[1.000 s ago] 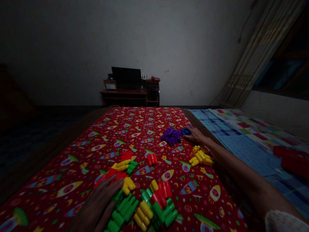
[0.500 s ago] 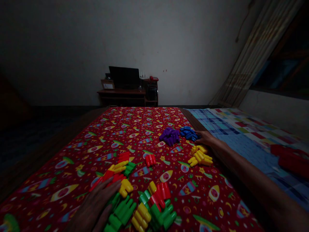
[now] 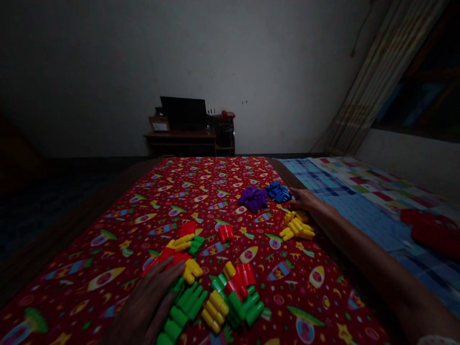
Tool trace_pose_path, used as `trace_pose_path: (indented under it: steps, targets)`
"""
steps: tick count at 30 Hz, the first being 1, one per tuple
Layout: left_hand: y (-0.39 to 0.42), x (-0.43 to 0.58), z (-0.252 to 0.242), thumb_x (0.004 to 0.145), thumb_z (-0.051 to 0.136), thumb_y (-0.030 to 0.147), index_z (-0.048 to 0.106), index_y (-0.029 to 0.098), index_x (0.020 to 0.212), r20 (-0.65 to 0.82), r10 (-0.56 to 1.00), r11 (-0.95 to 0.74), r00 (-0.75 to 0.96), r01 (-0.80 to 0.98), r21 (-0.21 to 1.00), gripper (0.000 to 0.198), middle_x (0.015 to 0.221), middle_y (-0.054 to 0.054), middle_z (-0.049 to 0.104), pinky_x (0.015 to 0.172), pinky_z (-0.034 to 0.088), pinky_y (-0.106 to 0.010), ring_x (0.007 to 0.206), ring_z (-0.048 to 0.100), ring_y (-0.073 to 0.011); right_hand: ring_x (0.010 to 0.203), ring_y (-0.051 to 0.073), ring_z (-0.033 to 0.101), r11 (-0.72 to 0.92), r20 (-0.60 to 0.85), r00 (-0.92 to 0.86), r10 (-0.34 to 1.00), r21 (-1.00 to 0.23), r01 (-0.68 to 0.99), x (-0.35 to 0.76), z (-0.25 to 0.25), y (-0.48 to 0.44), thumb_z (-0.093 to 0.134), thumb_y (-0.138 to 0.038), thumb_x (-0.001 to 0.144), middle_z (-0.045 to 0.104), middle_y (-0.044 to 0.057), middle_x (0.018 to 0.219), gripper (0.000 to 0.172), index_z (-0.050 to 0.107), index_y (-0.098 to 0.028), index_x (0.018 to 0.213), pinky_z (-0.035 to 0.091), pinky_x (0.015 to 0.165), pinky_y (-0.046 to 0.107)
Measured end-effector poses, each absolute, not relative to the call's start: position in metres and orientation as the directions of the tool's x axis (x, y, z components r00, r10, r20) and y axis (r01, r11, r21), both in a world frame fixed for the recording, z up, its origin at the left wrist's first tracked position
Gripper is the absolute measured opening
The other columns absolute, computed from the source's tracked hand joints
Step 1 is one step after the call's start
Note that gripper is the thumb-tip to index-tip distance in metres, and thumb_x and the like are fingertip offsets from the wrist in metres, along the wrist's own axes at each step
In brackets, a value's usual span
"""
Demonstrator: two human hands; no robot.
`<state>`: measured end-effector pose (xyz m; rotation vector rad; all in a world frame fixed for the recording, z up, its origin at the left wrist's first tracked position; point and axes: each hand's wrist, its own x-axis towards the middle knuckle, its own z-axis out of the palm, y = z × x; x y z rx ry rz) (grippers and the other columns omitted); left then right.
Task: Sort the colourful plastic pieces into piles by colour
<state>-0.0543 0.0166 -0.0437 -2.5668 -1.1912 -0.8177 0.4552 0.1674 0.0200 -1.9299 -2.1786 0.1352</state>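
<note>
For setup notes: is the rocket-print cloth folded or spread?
Spread: the rocket-print cloth lies flat, its pattern showing beside the purple blocks.

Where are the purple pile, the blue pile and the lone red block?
Purple pile [image 3: 254,199], head view: middle of the heap.
Blue pile [image 3: 278,192], head view: middle of the heap.
Lone red block [image 3: 226,233], head view: its ribbed face.

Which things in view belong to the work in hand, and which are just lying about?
Apparently in the work: mixed red, yellow and green blocks by the left hand; blue pile near the right hand; purple pile; yellow pile; lone red block.

Apparently lying about: monitor; box; red cloth.
</note>
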Motion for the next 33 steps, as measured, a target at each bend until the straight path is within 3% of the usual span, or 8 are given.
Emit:
trace_pose_path:
  steps: [4, 8, 11, 14, 18, 28, 33]
  targets:
    - [0.016, -0.052, -0.042, 0.094, 0.040, 0.027, 0.040, 0.029, 0.141, 0.563, 0.642, -0.661, 0.521, 0.747, 0.062, 0.048, 0.135, -0.001, 0.058, 0.099, 0.050, -0.036, 0.123, 0.054, -0.0216, 0.116, 0.029, 0.057, 0.317, 0.262, -0.252, 0.932, -0.243, 0.917, 0.451, 0.014, 0.117, 0.050, -0.044, 0.089, 0.059, 0.016, 0.129, 0.056, 0.050, -0.016, 0.137, 0.047, 0.094, 0.039]
    - [0.018, -0.049, -0.041, 0.095, 0.038, 0.028, 0.038, 0.027, 0.142, 0.544, 0.653, -0.671, 0.527, 0.736, 0.092, 0.047, 0.138, -0.003, 0.055, 0.102, 0.047, -0.039, 0.125, 0.052, -0.0226, 0.136, 0.034, 0.035, 0.408, 0.263, -0.364, 0.894, -0.140, 0.902, 0.430, -0.006, 0.072, 0.059, -0.058, 0.081, 0.038, 0.015, 0.149, 0.071, 0.043, -0.027, 0.143, 0.037, 0.105, 0.050]
    - [0.019, -0.048, -0.041, 0.096, 0.037, 0.029, 0.039, 0.027, 0.141, 0.549, 0.647, -0.680, 0.529, 0.726, 0.101, 0.045, 0.137, -0.004, 0.055, 0.104, 0.045, -0.040, 0.126, 0.051, -0.0231, 0.130, 0.034, 0.041, 0.369, 0.305, -0.326, 0.895, -0.097, 0.924, 0.415, -0.021, 0.064, 0.061, -0.057, 0.080, 0.043, 0.016, 0.142, 0.065, 0.051, -0.027, 0.137, 0.039, 0.101, 0.051]
    - [0.021, -0.049, -0.043, 0.096, 0.038, 0.030, 0.040, 0.027, 0.140, 0.555, 0.641, -0.679, 0.530, 0.729, 0.089, 0.044, 0.136, -0.004, 0.056, 0.103, 0.045, -0.041, 0.126, 0.051, -0.0232, 0.113, 0.029, 0.054, 0.339, 0.395, -0.270, 0.878, -0.115, 0.934, 0.407, -0.027, 0.073, 0.058, -0.050, 0.085, 0.056, 0.015, 0.121, 0.048, 0.062, -0.022, 0.124, 0.046, 0.094, 0.044]
    - [0.022, -0.050, -0.044, 0.097, 0.037, 0.030, 0.040, 0.026, 0.140, 0.569, 0.621, -0.684, 0.539, 0.727, 0.057, 0.043, 0.133, -0.005, 0.058, 0.103, 0.045, -0.041, 0.125, 0.052, -0.0229, 0.098, 0.024, 0.059, 0.346, 0.449, -0.250, 0.858, -0.145, 0.927, 0.405, -0.025, 0.088, 0.056, -0.046, 0.087, 0.061, 0.012, 0.104, 0.037, 0.069, -0.019, 0.109, 0.049, 0.086, 0.038]
    - [0.023, -0.050, -0.047, 0.096, 0.039, 0.031, 0.044, 0.027, 0.138, 0.566, 0.644, -0.679, 0.515, 0.726, 0.111, 0.043, 0.132, -0.004, 0.059, 0.106, 0.043, -0.040, 0.123, 0.053, -0.0221, 0.103, 0.026, 0.059, 0.336, 0.439, -0.243, 0.865, -0.148, 0.930, 0.419, -0.026, 0.102, 0.057, -0.045, 0.086, 0.062, 0.013, 0.111, 0.036, 0.070, -0.021, 0.110, 0.049, 0.089, 0.039]
    - [0.023, -0.050, -0.047, 0.096, 0.040, 0.030, 0.044, 0.026, 0.137, 0.549, 0.659, -0.678, 0.514, 0.722, 0.139, 0.042, 0.135, -0.004, 0.057, 0.107, 0.041, -0.040, 0.126, 0.051, -0.0219, 0.118, 0.029, 0.054, 0.374, 0.471, -0.261, 0.842, -0.164, 0.913, 0.427, -0.026, 0.095, 0.058, -0.044, 0.086, 0.056, 0.013, 0.129, 0.037, 0.068, -0.024, 0.115, 0.045, 0.098, 0.046]
